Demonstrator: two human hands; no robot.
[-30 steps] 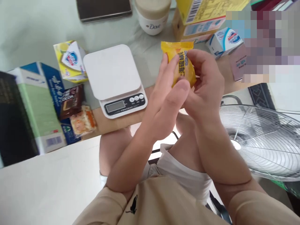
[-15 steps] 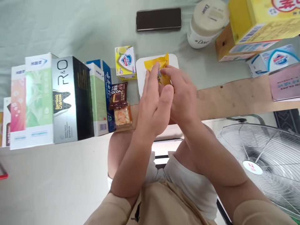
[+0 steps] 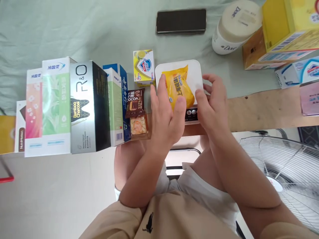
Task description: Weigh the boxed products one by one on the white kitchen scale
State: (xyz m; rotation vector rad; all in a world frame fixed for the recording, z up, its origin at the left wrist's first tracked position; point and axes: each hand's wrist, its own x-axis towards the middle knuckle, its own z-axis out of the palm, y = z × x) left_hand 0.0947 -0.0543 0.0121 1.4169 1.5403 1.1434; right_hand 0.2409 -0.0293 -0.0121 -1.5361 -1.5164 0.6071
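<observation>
A yellow wrapped bar of sulfur soap (image 3: 179, 84) lies on the white platform of a small kitchen scale (image 3: 195, 69). Two round buttons show on the scale's dark front panel. My left hand (image 3: 165, 114) is over the scale's left side, its fingers stretched out and thumb apart beside the soap's left and lower edges. Whether it touches the wrapper I cannot tell. At the scale's right edge is my right hand (image 3: 214, 104), fingers loosely bent and apart, thumb close to the platform, with nothing held.
Left of the scale stand a yellow Safeguard soap box (image 3: 144, 68), a brown cocoa snack packet (image 3: 135, 103) and a row of toothpaste boxes (image 3: 83, 109). Behind lies a phone (image 3: 181, 21). A Dove jar (image 3: 233, 28) and yellow boxes (image 3: 281, 33) stand right; a fan (image 3: 276, 166) is below.
My hands have parted: the right moved off the soap to the scale's right edge, the left drew to the left side. The soap now shows almost whole. The view has shifted slightly.
</observation>
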